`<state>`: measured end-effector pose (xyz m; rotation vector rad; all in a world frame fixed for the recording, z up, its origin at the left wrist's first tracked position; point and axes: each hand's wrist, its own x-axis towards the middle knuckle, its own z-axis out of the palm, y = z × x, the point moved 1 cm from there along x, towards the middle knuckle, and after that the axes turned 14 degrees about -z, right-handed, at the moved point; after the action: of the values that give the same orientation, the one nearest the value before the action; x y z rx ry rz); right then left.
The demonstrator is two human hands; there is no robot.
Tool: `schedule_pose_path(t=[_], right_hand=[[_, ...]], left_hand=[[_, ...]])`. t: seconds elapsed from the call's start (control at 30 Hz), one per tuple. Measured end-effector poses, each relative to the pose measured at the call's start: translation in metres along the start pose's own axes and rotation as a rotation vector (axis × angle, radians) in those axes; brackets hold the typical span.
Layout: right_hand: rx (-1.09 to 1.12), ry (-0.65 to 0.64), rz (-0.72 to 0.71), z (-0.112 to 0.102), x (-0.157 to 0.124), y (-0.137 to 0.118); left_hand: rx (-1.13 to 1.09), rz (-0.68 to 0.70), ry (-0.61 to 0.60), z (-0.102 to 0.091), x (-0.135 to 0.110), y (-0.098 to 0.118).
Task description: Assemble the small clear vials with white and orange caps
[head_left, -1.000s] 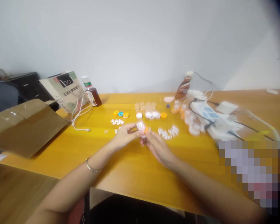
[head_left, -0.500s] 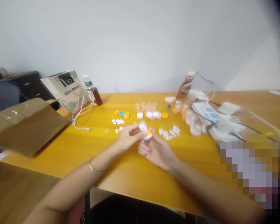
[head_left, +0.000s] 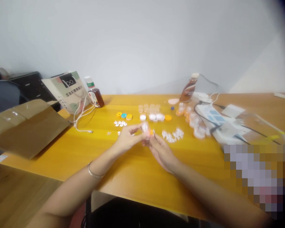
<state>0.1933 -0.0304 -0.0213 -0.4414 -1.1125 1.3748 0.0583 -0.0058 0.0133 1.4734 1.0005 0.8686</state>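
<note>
My left hand [head_left: 128,139] and my right hand [head_left: 160,148] meet above the yellow table [head_left: 133,171]. Together they pinch a small clear container with an orange part [head_left: 147,130]. The left fingers close on its left side, the right fingers on its right and underside. Just beyond lie a heap of small white pieces [head_left: 173,135], a few more white pieces [head_left: 120,123], coloured round caps [head_left: 123,116] and a row of small clear cups [head_left: 148,108].
A brown cardboard box [head_left: 26,126] and a paper bag [head_left: 68,91] stand at the left, with a dark drink bottle [head_left: 95,95] and a white cable [head_left: 82,122]. At the right are another bottle [head_left: 188,88], a white power strip [head_left: 213,118] and more small containers [head_left: 194,122].
Both hands stayed close together on the small container and turned it. The right hand dropped slightly half a second ago, then rose again to the container.
</note>
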Motion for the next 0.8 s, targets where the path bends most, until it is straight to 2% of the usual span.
schedule_pose_path(t=[0.1,0.2,0.27,0.33,0.4,0.53,0.6,0.7,0.8], right_hand=[[-0.111,-0.037,-0.043,-0.008,0.004,0.001],[-0.153,-0.101,0.018,-0.015,0.011,-0.001],[-0.153,-0.084,0.042,-0.018,0.014,-0.004],[-0.211,-0.050,0.030,-0.020,0.016,-0.006],[-0.378,-0.068,-0.015,-0.019,0.015,-0.008],[-0.817,-0.109,-0.191,-0.021,0.015,-0.011],[-0.930,-0.092,-0.264,-0.027,0.020,-0.014],[-1.087,-0.094,-0.356,-0.046,0.032,-0.021],[-1.416,-0.035,-0.381,-0.074,0.048,-0.033]], left_hand=[[0.058,0.021,0.037,-0.001,0.002,-0.002],[0.271,0.116,0.195,-0.003,0.004,-0.006],[0.447,0.204,0.294,-0.005,0.006,-0.010],[0.584,0.261,0.329,-0.006,0.006,-0.015],[0.668,0.281,0.321,-0.005,0.007,-0.018],[0.758,0.294,0.225,0.000,0.007,-0.024],[0.774,0.296,0.211,0.003,0.007,-0.026],[0.799,0.284,0.249,0.005,0.005,-0.025],[0.837,0.289,0.257,0.007,0.001,-0.023]])
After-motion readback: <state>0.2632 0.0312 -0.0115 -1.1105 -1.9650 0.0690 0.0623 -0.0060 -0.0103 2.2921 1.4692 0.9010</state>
